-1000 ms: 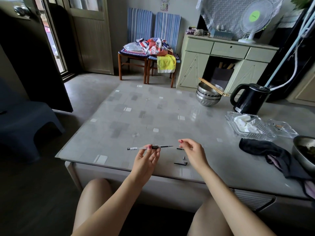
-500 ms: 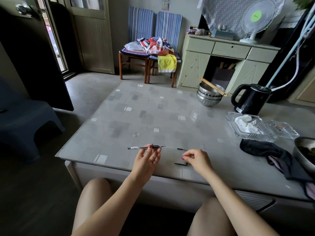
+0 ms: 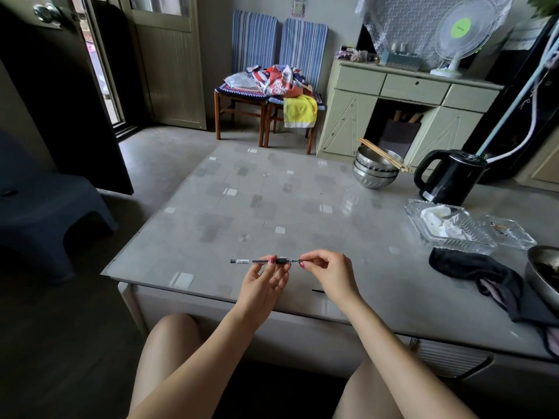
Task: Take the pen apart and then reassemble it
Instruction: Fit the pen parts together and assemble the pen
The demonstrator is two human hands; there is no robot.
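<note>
Pen (image 3: 262, 261) held level above near bench (image 3: 272, 204) edge, between both hands. Left hand (image 3: 266, 282) pinches mid-barrel, fingertips closed on it; right hand (image 3: 328, 272) pinches its right tip end. Bench wide and bare beyond hands; near edge just below wrists. Pen thin, dark, white label toward left end. Small dark part (image 3: 317, 290) lies on bench beside right wrist.

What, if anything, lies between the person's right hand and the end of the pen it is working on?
Nothing visible. The left hand holds the pen level above the table, and the right hand fingertips already pinch its right end. One small dark part lies on the table below, clear of both hands.
</note>
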